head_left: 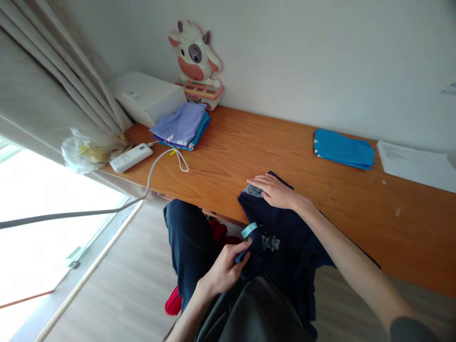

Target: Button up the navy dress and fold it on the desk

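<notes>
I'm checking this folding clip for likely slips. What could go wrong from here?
Much of the dark navy garment hangs off the desk edge; only the right hand pins it flat, so it may slide off. The left hand pinches just a corner, so the fold could bunch.

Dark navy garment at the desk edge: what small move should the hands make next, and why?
Probably the left hand should lift the hanging part it pinches up onto the desk. The right hand already presses the dark navy garment flat on the wood, while much of the cloth still drapes over the edge toward the lap.
</notes>
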Demonstrator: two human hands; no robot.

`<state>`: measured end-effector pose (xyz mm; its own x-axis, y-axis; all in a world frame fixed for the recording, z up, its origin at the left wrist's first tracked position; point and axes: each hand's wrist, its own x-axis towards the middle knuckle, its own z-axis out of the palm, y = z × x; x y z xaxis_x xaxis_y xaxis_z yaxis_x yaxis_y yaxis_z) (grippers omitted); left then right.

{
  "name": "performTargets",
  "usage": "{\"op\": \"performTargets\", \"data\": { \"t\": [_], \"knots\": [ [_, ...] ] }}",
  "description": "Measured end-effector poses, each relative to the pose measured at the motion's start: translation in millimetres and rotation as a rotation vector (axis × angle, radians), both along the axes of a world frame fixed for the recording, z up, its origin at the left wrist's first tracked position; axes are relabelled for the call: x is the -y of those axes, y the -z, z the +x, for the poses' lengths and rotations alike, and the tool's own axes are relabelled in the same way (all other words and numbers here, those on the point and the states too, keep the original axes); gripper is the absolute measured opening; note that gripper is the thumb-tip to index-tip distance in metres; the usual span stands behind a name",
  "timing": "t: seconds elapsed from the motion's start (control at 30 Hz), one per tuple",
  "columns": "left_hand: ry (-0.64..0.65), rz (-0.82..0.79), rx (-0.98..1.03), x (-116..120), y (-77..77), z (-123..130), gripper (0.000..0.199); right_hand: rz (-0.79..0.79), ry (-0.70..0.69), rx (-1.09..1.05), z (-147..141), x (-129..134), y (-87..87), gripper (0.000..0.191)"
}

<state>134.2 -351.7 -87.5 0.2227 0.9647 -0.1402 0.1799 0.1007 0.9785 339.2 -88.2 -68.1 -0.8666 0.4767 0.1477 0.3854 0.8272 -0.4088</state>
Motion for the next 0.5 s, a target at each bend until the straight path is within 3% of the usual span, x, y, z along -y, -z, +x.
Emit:
{"op": "performTargets", "data": {
  "t": [0.13,0.2,0.27,0.37,0.43,0.5],
  "knots": [
    [-0.015,0.01,-0.031,0,-7.5,-3,0.04,0.108,0.081,0.123,9,-6,15.9,0.018],
    [-0.044,0.012,-0.085,-2,-1.8,-5,0.035,0.129,0.203,0.096,34,-7,20.0,0.013],
    [-0.07,0.016,-0.171,-5,12.9,-7,0.033,0.114,0.34,0.044,67,-10,22.5,0.015],
    [-0.153,-0.013,-0.218,-12,49.4,-8,0.026,0.067,0.47,-0.012,116,-13,21.5,0.019],
    [-0.218,-0.066,-0.124,-16,74.3,-8,0.02,0.066,0.483,-0.02,138,-8,15.0,0.018],
    [-0.275,-0.114,0.002,-16,89.6,-9,0.025,0.039,0.498,-0.019,151,2,2.3,0.013]
  ]
}}
